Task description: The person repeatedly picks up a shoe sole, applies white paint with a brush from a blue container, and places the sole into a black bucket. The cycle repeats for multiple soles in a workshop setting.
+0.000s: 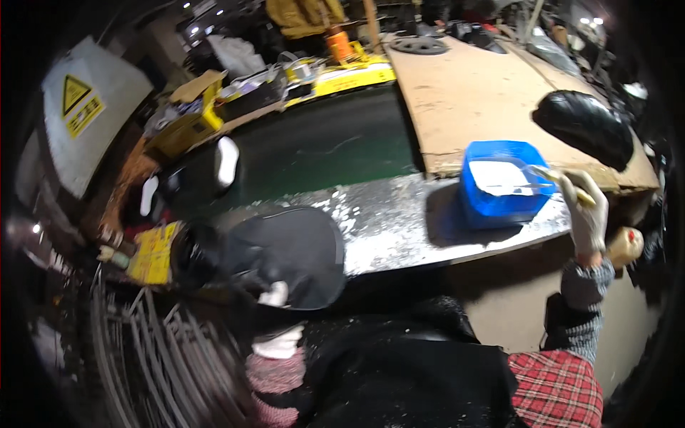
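Note:
My right hand, in a white glove, is closed round the yellowish handle of a brush. The brush reaches over a blue plastic tub, where a white substance shows. My left hand, gloved in white too, grips the lower edge of a flat black piece with a rounded rim. Most of its fingers are hidden. Against the left end of that piece is a shiny black part; whether the two are joined, I cannot tell.
A dark green belt carries a white sole-shaped piece. The bench edge is spattered white. Brown board lies at the right, with a black wrapped bundle. Metal rods stand at lower left.

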Tool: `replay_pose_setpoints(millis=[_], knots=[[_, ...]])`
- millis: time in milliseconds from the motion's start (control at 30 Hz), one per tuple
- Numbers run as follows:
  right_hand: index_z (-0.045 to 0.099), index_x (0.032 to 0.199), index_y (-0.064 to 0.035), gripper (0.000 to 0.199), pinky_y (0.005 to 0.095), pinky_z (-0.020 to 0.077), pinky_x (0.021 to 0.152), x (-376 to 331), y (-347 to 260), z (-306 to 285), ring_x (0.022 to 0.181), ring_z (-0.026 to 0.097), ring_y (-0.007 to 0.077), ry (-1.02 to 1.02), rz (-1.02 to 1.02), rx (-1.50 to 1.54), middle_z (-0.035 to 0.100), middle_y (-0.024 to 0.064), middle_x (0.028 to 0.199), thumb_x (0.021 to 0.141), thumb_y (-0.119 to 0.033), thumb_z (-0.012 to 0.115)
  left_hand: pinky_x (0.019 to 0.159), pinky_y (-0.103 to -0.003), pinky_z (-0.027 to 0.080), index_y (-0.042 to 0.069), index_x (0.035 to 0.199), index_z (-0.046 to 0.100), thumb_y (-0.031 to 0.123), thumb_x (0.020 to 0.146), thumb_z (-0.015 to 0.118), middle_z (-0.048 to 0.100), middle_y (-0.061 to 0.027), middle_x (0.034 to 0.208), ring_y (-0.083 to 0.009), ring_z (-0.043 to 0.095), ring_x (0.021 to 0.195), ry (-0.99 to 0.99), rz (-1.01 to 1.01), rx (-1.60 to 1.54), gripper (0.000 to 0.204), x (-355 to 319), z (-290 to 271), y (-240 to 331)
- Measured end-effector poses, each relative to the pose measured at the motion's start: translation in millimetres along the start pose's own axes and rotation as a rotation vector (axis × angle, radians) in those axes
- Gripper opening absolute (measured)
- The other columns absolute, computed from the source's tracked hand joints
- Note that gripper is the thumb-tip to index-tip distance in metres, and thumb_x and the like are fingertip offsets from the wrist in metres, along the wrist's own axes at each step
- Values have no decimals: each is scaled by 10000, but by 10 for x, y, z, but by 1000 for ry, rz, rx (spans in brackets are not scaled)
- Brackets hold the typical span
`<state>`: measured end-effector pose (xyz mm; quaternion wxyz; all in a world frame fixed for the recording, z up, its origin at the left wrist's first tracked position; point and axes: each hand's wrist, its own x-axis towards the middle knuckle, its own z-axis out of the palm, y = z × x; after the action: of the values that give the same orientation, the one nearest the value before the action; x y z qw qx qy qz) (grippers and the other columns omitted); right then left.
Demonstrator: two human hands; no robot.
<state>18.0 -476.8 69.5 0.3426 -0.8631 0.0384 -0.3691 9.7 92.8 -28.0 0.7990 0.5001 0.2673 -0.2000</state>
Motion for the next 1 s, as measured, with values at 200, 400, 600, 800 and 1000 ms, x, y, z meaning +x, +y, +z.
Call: replay_pose_setpoints(millis=[200, 400, 600, 800, 1000], knots=[[679, 923, 15, 67, 289, 492, 644, -438, -506, 329, 683, 616, 182, -33, -207, 79, 641, 87, 768, 922, 7, 613, 985, -325, 450, 21, 1425, 487, 26, 987, 542, 603, -61, 1278, -181, 577, 1124, -108, 502, -98, 442, -17, 490, -602], [664, 1186, -30, 309, 376, 542, 652, -537, -1647, 1914, 682, 659, 322, -487, -716, 723, 666, 144, 775, 923, -190, 692, 1120, -344, 385, -8, 1436, 495, -3, 981, 537, 560, -117, 1418, -220, 514, 1311, -76, 666, 312, 457, 51, 411, -711], [700, 1054, 49, 206, 302, 536, 690, -660, -1222, 2177, 748, 678, 171, -778, 317, 953, 721, 145, 891, 951, -121, 643, 1154, -365, 359, -4, 1473, 450, 1, 1001, 513, 501, -119, 1482, -223, 482, 1350, -47, 673, -214, 476, -69, 437, -557], [663, 1090, 65, 195, 252, 514, 633, -497, -1531, 2157, 752, 657, 124, -520, 27, 757, 712, 95, 843, 1003, -82, 568, 942, -307, 479, -21, 1236, 600, 66, 1013, 540, 657, -84, 1161, -189, 614, 1070, -12, 758, -124, 247, 243, 538, -500], [639, 1173, -24, 386, 365, 515, 519, -774, -2661, 2223, 581, 647, 230, -781, -879, 671, 611, 79, 689, 950, -338, 622, 852, -315, 513, -28, 1146, 607, 93, 1012, 540, 668, -108, 1062, -198, 641, 959, -17, 752, -35, 192, 45, 745, -457]])
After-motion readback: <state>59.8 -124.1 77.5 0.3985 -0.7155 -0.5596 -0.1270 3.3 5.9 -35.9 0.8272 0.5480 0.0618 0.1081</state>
